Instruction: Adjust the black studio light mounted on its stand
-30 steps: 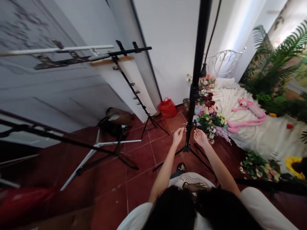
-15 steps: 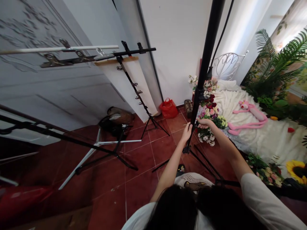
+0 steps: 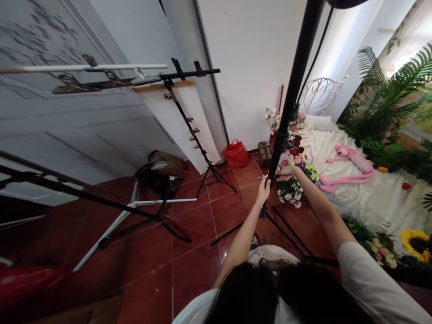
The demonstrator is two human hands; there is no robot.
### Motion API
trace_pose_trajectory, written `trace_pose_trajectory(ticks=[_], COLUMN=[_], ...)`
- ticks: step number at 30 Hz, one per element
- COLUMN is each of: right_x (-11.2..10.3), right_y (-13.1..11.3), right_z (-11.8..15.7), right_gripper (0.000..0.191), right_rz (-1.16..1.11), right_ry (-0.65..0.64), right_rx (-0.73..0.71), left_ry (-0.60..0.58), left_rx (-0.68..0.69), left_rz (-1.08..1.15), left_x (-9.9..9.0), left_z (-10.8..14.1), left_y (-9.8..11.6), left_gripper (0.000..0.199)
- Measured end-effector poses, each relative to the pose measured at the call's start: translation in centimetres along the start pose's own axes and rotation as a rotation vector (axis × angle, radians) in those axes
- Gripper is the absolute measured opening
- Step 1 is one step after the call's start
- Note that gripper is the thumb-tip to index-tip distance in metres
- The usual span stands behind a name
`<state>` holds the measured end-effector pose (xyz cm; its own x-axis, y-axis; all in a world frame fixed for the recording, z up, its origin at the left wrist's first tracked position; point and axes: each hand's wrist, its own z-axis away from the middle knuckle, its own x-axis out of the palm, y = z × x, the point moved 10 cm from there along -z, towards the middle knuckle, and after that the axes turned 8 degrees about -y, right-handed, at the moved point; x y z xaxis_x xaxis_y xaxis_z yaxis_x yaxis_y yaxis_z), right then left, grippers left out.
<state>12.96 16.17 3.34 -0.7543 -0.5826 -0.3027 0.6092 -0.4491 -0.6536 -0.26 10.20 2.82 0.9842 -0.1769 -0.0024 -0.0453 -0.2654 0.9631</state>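
Note:
A black light stand (image 3: 292, 96) rises in front of me, tilted in the view, with a cable hanging beside it. My left hand (image 3: 263, 191) is closed around its pole at about waist height. Just to the right, my right hand (image 3: 286, 173) is closed at the pole's collar, its fingers pinching the knob there; the fingertips partly hide the knob. Below my hands, the stand's tripod legs (image 3: 286, 234) spread over the red tiled floor (image 3: 199, 265). At the top edge, a dark round lamp part (image 3: 347, 3) shows.
Flowers (image 3: 293, 157) crowd close behind my right hand. A bed with a cream blanket (image 3: 367, 202) holds a pink plush toy (image 3: 356, 162). Leftward stand a clipped backdrop stand (image 3: 194, 135), another black stand (image 3: 135, 209), white bars (image 3: 108, 236) and a red bag (image 3: 236, 154).
The lamp part has come into view at the top, and the pole's upper end leans slightly further right. My right hand has turned slightly at the knob; my left hand keeps its grip.

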Motion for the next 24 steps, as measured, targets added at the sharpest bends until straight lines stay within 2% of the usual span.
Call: trace_pose_trajectory(ticks=[3, 5, 8, 10, 12, 14, 17, 20, 24], right_x=[0.5, -0.4, -1.3, -1.2, -1.5, -2.3, -1.7, -0.9, 1.3], right_y=[0.9, 0.0, -4.3, -8.2, -11.9, -15.0, -17.9, -17.0, -11.2], right_z=[0.4, 1.4, 5.2, 9.5, 14.0, 17.9, 20.9, 20.5, 15.5], right_gripper=[0.037, 0.035, 0.039, 0.059, 0.069, 0.067, 0.064, 0.059, 0.053], right_rz=[-0.010, 0.011, 0.042, 0.019, 0.005, -0.013, 0.054, 0.104, 0.098], right_ry=[-0.024, 0.038, 0.054, -0.004, 0.043, 0.225, 0.410, 0.554, 0.611], right_rx=[0.031, -0.077, -0.461, -0.767, -0.989, -1.118, -1.168, -1.134, -1.007], left_ry=[0.016, 0.012, 0.024, 0.038, 0.042, 0.039, 0.015, -0.029, -0.056], left_rx=[-0.009, -0.006, -0.016, -0.039, -0.061, -0.074, -0.077, -0.019, 0.060], left_rz=[0.001, -0.001, -0.015, -0.028, -0.039, -0.052, -0.077, -0.089, -0.095], left_x=[-0.1, -0.1, -0.2, -0.3, -0.4, -0.4, -0.3, -0.1, 0.2], left_z=[0.0, 0.0, -0.1, -0.1, -0.1, 0.0, 0.4, 0.8, 1.1], left_y=[-0.6, -0.9, -1.2, -1.5, -1.8, -1.8, -1.2, 0.2, 1.1], left_gripper=[0.049, 0.049, 0.048, 0.048, 0.048, 0.049, 0.049, 0.049, 0.058])
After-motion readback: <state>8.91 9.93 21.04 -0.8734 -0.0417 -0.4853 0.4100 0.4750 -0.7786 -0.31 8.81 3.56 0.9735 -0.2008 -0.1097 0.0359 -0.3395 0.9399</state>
